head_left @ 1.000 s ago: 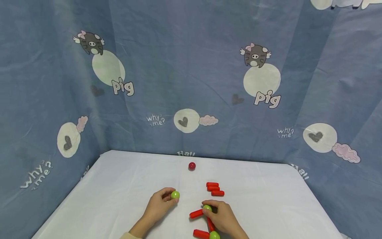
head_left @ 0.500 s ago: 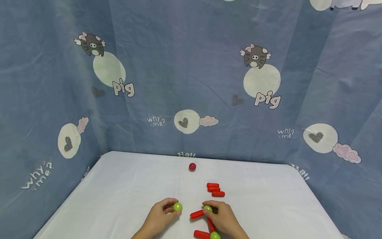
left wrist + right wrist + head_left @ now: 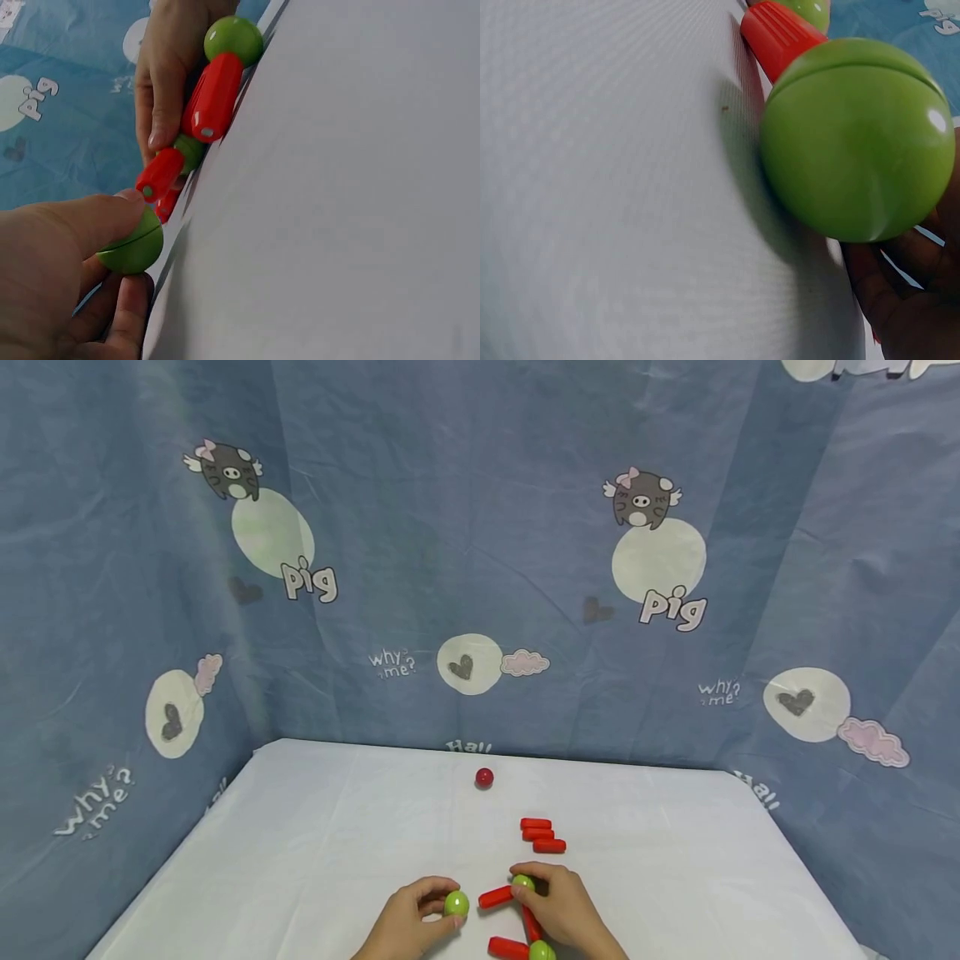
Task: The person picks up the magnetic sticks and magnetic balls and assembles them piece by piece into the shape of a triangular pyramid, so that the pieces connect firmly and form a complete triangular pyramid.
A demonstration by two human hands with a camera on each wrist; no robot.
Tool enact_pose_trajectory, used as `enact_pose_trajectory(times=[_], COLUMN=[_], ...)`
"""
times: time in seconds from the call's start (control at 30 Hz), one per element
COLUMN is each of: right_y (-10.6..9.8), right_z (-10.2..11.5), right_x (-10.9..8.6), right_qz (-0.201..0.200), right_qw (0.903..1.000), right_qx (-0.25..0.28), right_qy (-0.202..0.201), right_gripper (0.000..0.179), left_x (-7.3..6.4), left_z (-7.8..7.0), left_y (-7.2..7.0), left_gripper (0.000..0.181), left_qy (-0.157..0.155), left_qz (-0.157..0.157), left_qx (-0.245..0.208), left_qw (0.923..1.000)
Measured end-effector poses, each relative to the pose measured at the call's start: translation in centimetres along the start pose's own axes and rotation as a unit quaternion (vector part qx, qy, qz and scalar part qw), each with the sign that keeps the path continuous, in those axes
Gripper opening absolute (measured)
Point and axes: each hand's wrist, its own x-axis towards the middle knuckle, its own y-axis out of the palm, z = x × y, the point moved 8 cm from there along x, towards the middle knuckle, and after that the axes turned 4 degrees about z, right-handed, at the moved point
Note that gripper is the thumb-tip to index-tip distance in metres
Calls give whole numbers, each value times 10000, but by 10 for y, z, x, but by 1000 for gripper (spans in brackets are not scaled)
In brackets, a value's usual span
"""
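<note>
My left hand [image 3: 408, 918] pinches a glossy green ball [image 3: 457, 904] between thumb and fingers, just left of a red rod [image 3: 495, 897]. That rod points at it from a second green ball [image 3: 522, 882], which my right hand [image 3: 562, 906] grips. Another red rod [image 3: 532, 924] runs from the gripped ball toward a nearer green ball [image 3: 542, 951], with a third red rod [image 3: 508, 948] at its left. In the left wrist view the held ball [image 3: 135, 244] sits close below the grey-tipped end of a rod [image 3: 160, 172]. The nearer ball [image 3: 859, 142] looms large in the right wrist view.
Beyond the right hand, several loose red rods [image 3: 537, 835] lie side by side on the white tabletop [image 3: 337, 827]. A dark red ball [image 3: 484, 777] rests near the far edge. Blue patterned cloth [image 3: 480, 568] hangs behind the table.
My left hand has moved toward me and slightly right with its green ball, closer to the rod's end. The right hand stays in place on its ball.
</note>
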Motion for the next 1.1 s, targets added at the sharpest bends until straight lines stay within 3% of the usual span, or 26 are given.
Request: enact_pose_trajectory(times=[0.13, 0.43, 0.9, 1.1], right_y=[-1, 0, 1, 1], right_z=[0, -2, 2, 2], right_x=[0, -1, 1, 0], right_qz=[-13, -20, -26, -2], right_qw=[10000, 10000, 9999, 10000], right_qx=[-25, -27, -105, -60], right_qy=[9, 27, 4, -73], right_gripper=[29, 29, 29, 29], left_x=[-3, -5, -2, -3], left_z=[-5, -7, -5, -10], left_y=[3, 7, 13, 14], left_gripper=[43, 42, 39, 40], left_qy=[210, 288, 149, 230], left_qz=[79, 89, 20, -2], left_qx=[-37, -60, -110, -28], left_qw=[9997, 9995, 9998, 9997])
